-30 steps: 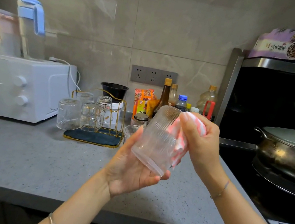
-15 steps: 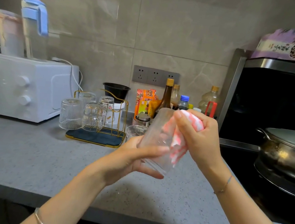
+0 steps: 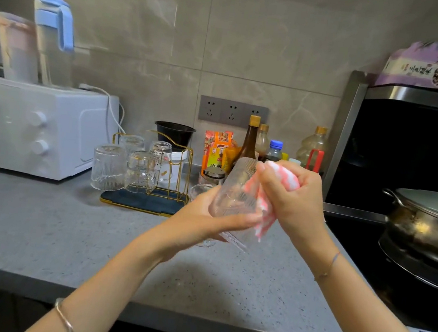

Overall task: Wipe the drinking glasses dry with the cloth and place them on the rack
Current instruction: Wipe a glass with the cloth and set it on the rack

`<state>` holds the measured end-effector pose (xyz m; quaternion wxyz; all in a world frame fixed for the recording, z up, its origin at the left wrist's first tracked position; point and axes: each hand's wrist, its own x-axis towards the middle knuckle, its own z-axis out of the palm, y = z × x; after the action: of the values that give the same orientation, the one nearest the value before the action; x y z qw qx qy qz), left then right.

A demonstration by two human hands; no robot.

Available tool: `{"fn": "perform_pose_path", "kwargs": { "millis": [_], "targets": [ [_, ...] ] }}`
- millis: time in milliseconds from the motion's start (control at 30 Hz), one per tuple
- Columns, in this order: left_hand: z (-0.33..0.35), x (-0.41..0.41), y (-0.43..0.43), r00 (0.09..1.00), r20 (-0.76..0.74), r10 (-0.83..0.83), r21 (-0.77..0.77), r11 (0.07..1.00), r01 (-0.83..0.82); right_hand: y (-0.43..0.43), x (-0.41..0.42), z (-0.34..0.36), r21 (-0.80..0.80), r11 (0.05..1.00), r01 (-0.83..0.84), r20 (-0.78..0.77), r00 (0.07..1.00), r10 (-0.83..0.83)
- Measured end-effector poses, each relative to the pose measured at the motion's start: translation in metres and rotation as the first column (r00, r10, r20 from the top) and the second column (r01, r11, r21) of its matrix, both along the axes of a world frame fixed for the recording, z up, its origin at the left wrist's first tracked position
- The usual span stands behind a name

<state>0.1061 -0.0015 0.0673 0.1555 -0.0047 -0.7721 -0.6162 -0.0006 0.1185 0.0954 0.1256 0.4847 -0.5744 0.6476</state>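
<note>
My left hand (image 3: pixel 205 219) grips a ribbed drinking glass (image 3: pixel 236 195), held tilted above the grey counter. My right hand (image 3: pixel 293 200) presses a pink-and-white cloth (image 3: pixel 267 216) against the glass's right side and rim. Behind them, a gold wire rack (image 3: pixel 180 180) on a dark blue mat holds several upturned glasses (image 3: pixel 140 171); one ribbed glass (image 3: pixel 108 167) stands upside down just left of the rack. Another clear glass (image 3: pixel 199 191) sits on the counter behind my left hand, partly hidden.
A white microwave (image 3: pixel 37 127) with jugs on top stands at the left. Bottles and packets (image 3: pixel 250 147) line the back wall by the sockets. A hob with a lidded pot (image 3: pixel 432 219) is at the right. The counter edge (image 3: pixel 166 316) runs near me.
My left hand has rolled over the glass, turning it, and its fingers now wrap its front. The right hand has kept the cloth on the glass and shifted slightly down.
</note>
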Motion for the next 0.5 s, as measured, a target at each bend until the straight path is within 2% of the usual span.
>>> {"fn": "perform_pose_path", "kwargs": {
  "millis": [67,133,233,300,333,400,467,500],
  "targets": [
    [-0.001,-0.003,0.001,0.994,-0.079,0.081,-0.123,0.988,-0.091,-0.001,0.000,0.000,0.008,0.999,0.043,-0.004,0.999,-0.043],
    [-0.004,-0.004,-0.001,0.991,-0.109,0.072,-0.117,0.990,-0.085,-0.002,-0.001,-0.001,0.013,0.999,0.041,-0.007,0.999,-0.041],
    [-0.006,0.002,-0.004,0.997,-0.078,0.008,0.013,1.000,-0.007,-0.004,0.000,-0.003,0.007,1.000,0.001,-0.019,1.000,-0.001],
    [-0.008,0.005,-0.004,0.998,-0.039,-0.042,0.174,0.983,0.048,-0.004,0.000,-0.004,-0.011,0.999,-0.041,0.009,0.999,0.041],
    [-0.010,0.005,-0.003,0.996,-0.024,-0.083,0.301,0.950,0.087,-0.003,0.000,-0.003,-0.029,0.997,-0.072,0.038,0.997,0.073],
    [-0.012,0.004,-0.001,0.972,-0.063,-0.227,0.599,0.770,0.219,-0.003,0.001,-0.002,-0.074,0.988,-0.136,0.102,0.984,0.143],
    [-0.013,0.004,0.003,0.924,-0.145,-0.354,0.759,0.559,0.334,-0.005,0.001,-0.003,-0.110,0.980,-0.168,0.144,0.972,0.183],
    [-0.014,0.004,0.004,0.909,-0.171,-0.380,0.787,0.502,0.358,-0.005,0.001,-0.004,-0.115,0.979,-0.169,0.151,0.971,0.185]
  ]
}}
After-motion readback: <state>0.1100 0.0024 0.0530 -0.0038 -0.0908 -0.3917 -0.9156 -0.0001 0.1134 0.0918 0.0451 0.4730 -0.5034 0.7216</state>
